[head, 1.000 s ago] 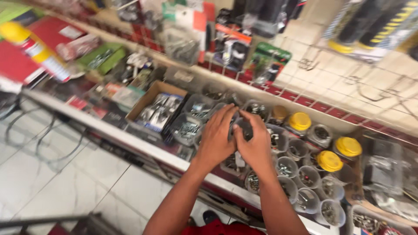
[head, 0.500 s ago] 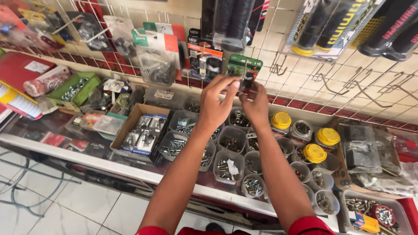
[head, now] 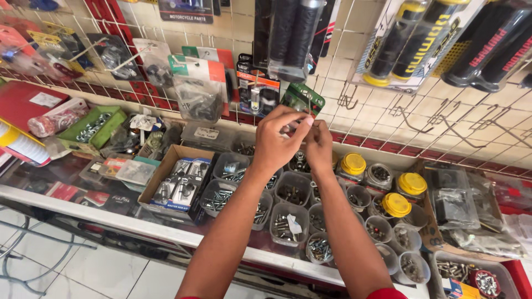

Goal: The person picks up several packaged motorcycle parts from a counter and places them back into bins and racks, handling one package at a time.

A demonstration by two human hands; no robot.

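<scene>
From my head view, my left hand (head: 274, 141) and right hand (head: 320, 145) meet raised before the wall grid (head: 354, 72), fingers pinched together on something too small to tell, just under the green packet (head: 302, 99), lifted close for a look, above the counter (head: 138, 224) tubs of screws (head: 288, 224).

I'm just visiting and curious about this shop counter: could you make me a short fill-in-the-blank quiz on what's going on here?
1. Both hands are raised in front of a small ____ packet on the wire wall rack.
2. Three jars on the counter have ____ lids.
3. The clear tubs below the arms hold small ____ parts.

Missing words: green; yellow; metal
</scene>
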